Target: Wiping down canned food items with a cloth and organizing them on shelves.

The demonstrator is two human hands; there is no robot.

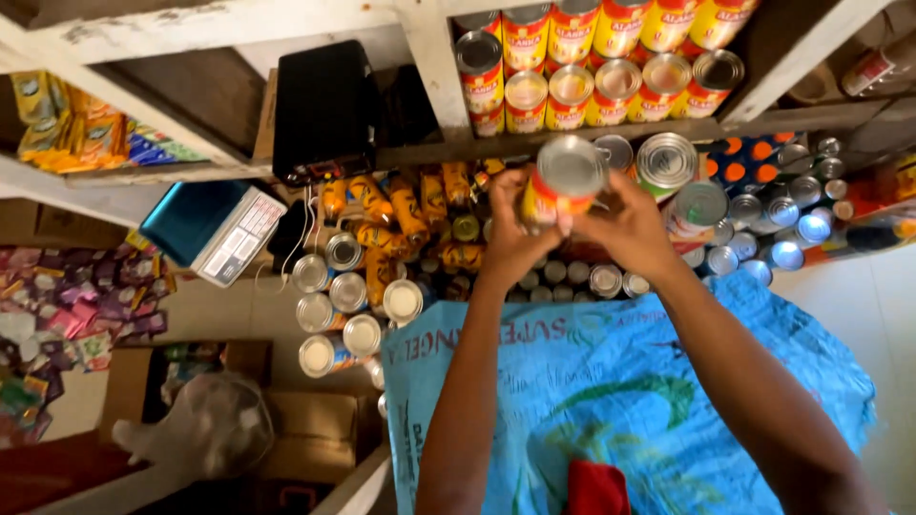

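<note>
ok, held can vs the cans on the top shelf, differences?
The held can is lifted alone in the left hand and right hand; the shelf cans sit stacked in tight rows. The held can is below the shelf board, the shelf cans above it. Shared: silver ends, red-and-yellow labels.

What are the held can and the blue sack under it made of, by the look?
Can, held by both hands: metal, likely tinplate; the bare silver end is shiny with a ringed rim, and the wrap is red and yellow, likely paper. Blue sack: probably woven plastic; its printed surface is matte and creased, but the weave itself is too blurred to confirm.
</note>
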